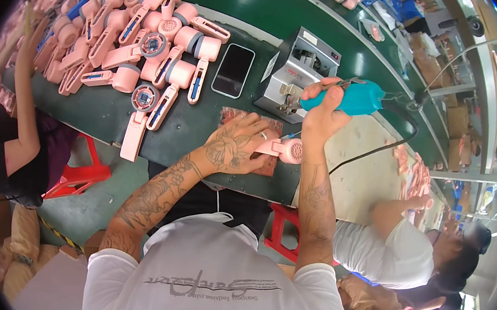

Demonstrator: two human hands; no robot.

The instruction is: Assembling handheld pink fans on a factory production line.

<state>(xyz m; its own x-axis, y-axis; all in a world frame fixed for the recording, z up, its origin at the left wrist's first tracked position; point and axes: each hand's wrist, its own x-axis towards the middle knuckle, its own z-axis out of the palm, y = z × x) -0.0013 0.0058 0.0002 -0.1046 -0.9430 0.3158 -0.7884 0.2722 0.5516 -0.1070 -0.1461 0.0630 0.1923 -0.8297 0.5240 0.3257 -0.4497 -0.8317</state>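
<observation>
My left hand (pixel 238 144) is closed round the handle of a pink handheld fan (pixel 290 151), which rests on a reddish patterned mat (pixel 228 115) on the bench. The fan's round grille end points right. In my right hand (pixel 324 117) is a teal electric screwdriver (pixel 354 98), with a black cable (pixel 376 146) trailing from its back end. Its front end meets the front of a grey metal box that looks like a screw feeder (pixel 297 69); my fingers partly hide the tip. A small blue bit of wire shows beside the fan head.
Many pink fans (pixel 169 28) are heaped at the left of the green bench (pixel 183 139). A dark-screened phone (pixel 233 70) lies between them and the feeder. Other people sit at both sides, near red stools (pixel 86 168). Shelving with boxes (pixel 461 117) stands at right.
</observation>
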